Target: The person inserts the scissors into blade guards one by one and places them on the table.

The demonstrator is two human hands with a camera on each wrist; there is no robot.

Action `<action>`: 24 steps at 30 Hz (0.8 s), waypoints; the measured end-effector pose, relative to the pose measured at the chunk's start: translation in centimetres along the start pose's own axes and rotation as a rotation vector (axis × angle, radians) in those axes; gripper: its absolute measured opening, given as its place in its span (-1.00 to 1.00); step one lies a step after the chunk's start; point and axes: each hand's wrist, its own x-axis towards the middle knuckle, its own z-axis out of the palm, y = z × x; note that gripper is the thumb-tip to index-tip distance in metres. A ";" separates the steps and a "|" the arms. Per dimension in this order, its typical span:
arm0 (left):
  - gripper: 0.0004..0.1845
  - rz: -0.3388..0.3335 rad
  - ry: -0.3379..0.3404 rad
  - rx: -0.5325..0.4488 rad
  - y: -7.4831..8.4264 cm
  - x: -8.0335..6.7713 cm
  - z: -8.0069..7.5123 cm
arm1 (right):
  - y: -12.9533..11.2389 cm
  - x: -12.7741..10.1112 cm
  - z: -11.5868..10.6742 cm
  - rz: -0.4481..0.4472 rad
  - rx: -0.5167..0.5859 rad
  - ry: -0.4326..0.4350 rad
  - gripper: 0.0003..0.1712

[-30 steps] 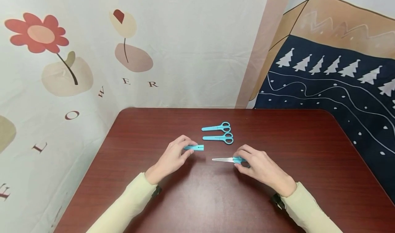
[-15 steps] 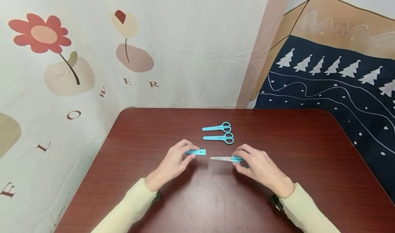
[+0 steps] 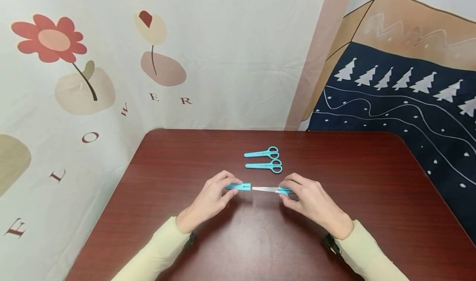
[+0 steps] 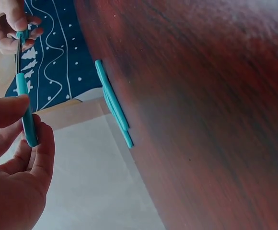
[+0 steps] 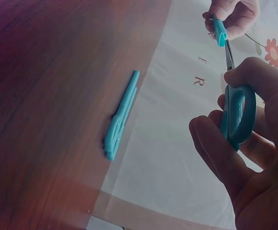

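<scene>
My left hand (image 3: 213, 196) pinches a turquoise scissors cover (image 3: 243, 186) between thumb and fingers, its hollow end facing right. Opposite it, my right hand (image 3: 312, 198) holds a pair of scissors (image 3: 284, 191) by the turquoise handle, thumb against the pivot area. The bare metal blades (image 3: 265, 189) are closed together and point left at the cover. In the head view a small gap separates the blade tip from the cover's mouth, and the two nearly line up. From the right wrist view, the cover's opening (image 5: 221, 42) sits right by the blade tip.
Two more turquoise scissors, a far pair (image 3: 262, 153) and a near pair (image 3: 265, 166), lie covered side by side on the brown wooden table (image 3: 334, 157), beyond the hands. Behind the table's far edge hang printed cloths (image 3: 238, 66).
My left hand has brought the cover toward me and slightly right, level with the blades. My right hand has shifted a little left, narrowing the gap. The two covered scissors stay put.
</scene>
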 end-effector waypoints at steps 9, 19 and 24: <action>-0.76 0.048 0.017 0.062 0.2 -0.3 0.1 | -0.1 0.3 0.4 -0.004 0.014 -0.019 -0.72; -0.76 0.058 0.022 0.061 0.4 -0.2 0.7 | -0.2 0.5 0.6 -0.006 0.018 -0.030 -0.71; -0.76 0.051 0.018 0.049 0.5 -0.2 1.0 | -0.4 0.6 0.7 -0.001 0.007 -0.034 -0.71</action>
